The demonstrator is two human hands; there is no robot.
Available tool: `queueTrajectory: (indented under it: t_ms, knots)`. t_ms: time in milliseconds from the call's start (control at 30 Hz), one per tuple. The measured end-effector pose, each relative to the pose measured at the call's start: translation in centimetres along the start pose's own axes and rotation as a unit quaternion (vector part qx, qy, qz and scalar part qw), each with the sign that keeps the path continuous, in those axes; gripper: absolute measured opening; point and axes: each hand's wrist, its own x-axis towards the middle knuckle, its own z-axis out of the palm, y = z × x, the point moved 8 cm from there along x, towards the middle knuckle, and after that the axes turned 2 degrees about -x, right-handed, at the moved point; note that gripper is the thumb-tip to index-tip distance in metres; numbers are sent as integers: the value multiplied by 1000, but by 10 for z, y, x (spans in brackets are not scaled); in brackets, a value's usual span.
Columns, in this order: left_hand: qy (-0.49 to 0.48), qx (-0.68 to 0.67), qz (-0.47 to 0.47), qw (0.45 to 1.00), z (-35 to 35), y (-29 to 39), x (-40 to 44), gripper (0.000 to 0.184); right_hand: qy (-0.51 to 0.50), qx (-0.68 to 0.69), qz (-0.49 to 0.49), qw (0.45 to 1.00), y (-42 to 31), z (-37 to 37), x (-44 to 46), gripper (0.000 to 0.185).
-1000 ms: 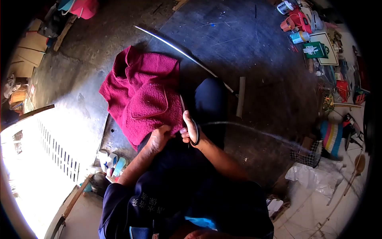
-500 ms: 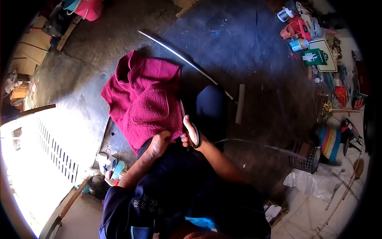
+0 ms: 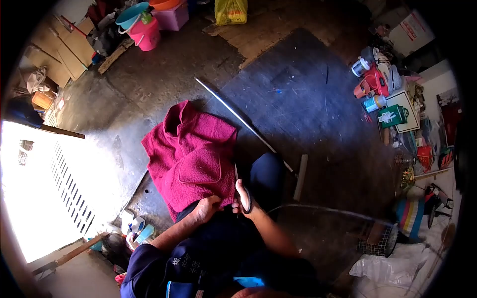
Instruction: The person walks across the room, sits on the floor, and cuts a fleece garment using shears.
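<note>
A magenta fleece vest (image 3: 198, 164) with a patch pocket is spread over my lap and knee, its collar end pointing away from me. My left hand (image 3: 206, 208) pinches the vest's lower edge. Close beside it, my right hand (image 3: 242, 198) is closed around a pair of scissors (image 3: 250, 202), with a dark handle loop showing around the hand. The thin blade points away from me along the vest's right side. Whether the blades touch the cloth, I cannot tell.
On the floor beyond my knee lie a long metal rod (image 3: 233, 113) and a short flat strip (image 3: 300, 178). Buckets (image 3: 145, 37) and a yellow bag (image 3: 231, 12) stand at the back. Clutter, including a green box (image 3: 392, 116), lines the right side, near a wire basket (image 3: 377, 238).
My view has tipped upward, so the scene sits lower and more of the back shows. Both hands keep their holds on the vest and scissors, with little visible movement.
</note>
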Motion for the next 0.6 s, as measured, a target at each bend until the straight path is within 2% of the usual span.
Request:
queueTrajectory:
  t_ms: [33,100,200,233,300,367,400,433,467,500,533,567,600]
  knots:
    - [-2,46,33,998,1,-4,1,12,22,-23,-36,999,-7,0,3,54]
    - [-3,93,66,993,0,-5,2,15,34,-12,-41,999,-2,-4,13,54]
    - [4,113,57,992,-2,-5,-2,23,46,-41,-60,996,0,-8,15,85]
    - [4,125,60,990,-1,-8,-2,22,46,-42,-60,996,3,-8,15,85]
    - [7,141,71,987,-4,-8,3,21,96,12,-59,994,2,-12,14,52]
    - [8,148,77,986,-1,-10,0,24,88,20,-68,994,0,-9,16,53]
    - [15,135,84,987,1,-26,2,24,125,-7,-86,988,0,-14,16,55]
    - [0,118,51,992,3,-34,4,24,162,-34,-97,981,1,-18,12,57]
    - [-14,89,24,996,5,-53,6,25,131,-42,-73,988,5,-18,13,63]
    - [0,85,69,994,6,-60,7,26,99,-48,-30,994,12,-22,18,77]
    - [4,36,41,999,6,-59,5,26,185,-30,-64,980,4,-17,6,65]
    - [6,115,51,992,-1,-28,0,26,179,-26,-59,982,1,-14,2,65]
    - [7,112,22,993,-3,-24,-2,25,173,-30,-68,982,4,-17,7,64]
